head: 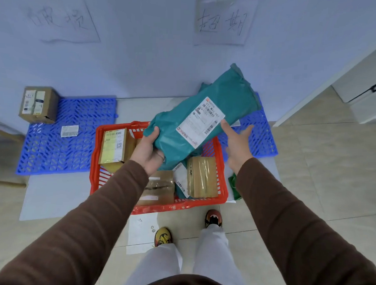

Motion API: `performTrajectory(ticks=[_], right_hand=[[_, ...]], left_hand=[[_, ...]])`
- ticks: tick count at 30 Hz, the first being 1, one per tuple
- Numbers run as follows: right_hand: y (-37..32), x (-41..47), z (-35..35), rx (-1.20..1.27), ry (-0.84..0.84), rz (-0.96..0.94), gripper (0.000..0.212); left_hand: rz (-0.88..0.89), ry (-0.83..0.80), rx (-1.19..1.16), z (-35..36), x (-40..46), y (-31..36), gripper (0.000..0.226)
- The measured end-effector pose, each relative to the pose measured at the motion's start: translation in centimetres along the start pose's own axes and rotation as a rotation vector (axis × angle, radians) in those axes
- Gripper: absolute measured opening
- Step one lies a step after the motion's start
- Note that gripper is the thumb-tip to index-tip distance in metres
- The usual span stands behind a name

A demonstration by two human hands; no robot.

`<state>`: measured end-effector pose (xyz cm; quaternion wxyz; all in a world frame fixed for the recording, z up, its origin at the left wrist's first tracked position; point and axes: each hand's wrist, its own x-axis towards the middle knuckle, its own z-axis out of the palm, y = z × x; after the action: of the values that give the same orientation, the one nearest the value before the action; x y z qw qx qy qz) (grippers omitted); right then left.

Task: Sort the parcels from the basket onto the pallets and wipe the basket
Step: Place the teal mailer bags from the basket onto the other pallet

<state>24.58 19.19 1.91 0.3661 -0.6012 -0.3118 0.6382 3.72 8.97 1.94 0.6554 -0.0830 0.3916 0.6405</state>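
Mid-sorting, my left hand (149, 153) clamps a teal parcel (203, 119) above the red basket (158, 208), my right hand (238, 142) open at its label; next, I judge, comes choosing a blue pallet (53, 149).

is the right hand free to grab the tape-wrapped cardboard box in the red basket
Probably yes: the right hand only touches the teal mailer bag, which the left hand grips, and the tape-wrapped cardboard box lies uncovered below.

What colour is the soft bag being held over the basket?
Teal green, with a white label; the head view shows the bag clearly.
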Motion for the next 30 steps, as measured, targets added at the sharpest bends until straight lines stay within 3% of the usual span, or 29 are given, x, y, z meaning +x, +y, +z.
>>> performTrajectory(ticks=[2,4,6,11,17,22,28,30], right_hand=[[-0.3,1.1,0.0,0.152,-0.141,0.152,0.084],[-0.6,2.7,-0.5,0.229,-0.172,0.161,0.059],[-1.4,4.5,-1.7,0.258,-0.152,0.130,0.048],[-4.5,11.8,-8.0,0.242,-0.134,0.120,0.047],[-7.7,20.8,-15.7,0.087,-0.284,0.192,0.044],[-7.3,25.8,-17.7,-0.043,-0.338,0.232,0.041],[-4.8,31.1,-16.6,-0.249,-0.367,0.197,0.024],[-3.8,33.0,-15.9,-0.316,-0.357,0.185,0.028]], left_hand=[[-0.048,-0.009,-0.035,2.2,1.1,-1.4,0.043],[-0.076,-0.017,-0.020,4.2,2.4,-3.1,0.042],[-0.090,-0.019,0.021,5.9,3.9,-4.8,0.042],[-0.079,-0.027,0.191,10.8,7.9,-8.5,0.029],[-0.053,0.087,0.567,18.9,15.1,-13.6,0.027],[-0.094,0.199,0.661,21.5,22.2,-18.4,0.072],[0.034,0.363,0.794,19.4,28.0,-20.9,0.077],[0.037,0.390,0.812,18.3,29.6,-21.3,0.074]])
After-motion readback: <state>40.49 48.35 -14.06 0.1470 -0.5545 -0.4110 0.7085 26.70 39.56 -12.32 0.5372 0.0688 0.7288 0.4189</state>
